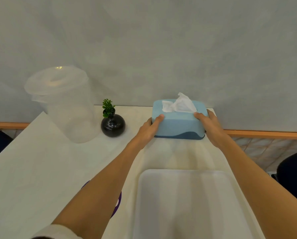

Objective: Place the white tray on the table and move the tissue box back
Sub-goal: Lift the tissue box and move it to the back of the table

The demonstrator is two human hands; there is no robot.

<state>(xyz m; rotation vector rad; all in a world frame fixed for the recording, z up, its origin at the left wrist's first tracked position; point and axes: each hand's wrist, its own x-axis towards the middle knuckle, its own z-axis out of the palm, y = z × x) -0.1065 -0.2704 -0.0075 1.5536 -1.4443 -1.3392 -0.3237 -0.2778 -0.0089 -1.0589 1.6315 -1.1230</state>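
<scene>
No legible text, labels or numbers anywhere. Purple-and-white mark [117, 203] on the near table [32, 169], mostly hidden under the left forearm; unreadable.

A plain grey-blue wall [144, 49] with a faintly mottled finish fills the upper half of the view, lit softly and evenly. An orange-brown skirting strip [265, 134] runs along its foot, above pale patterned floor tiles [261, 152]. The white counter [32, 169] stands against the wall, with dark rounded seat shapes [294, 173] at both side edges.
</scene>
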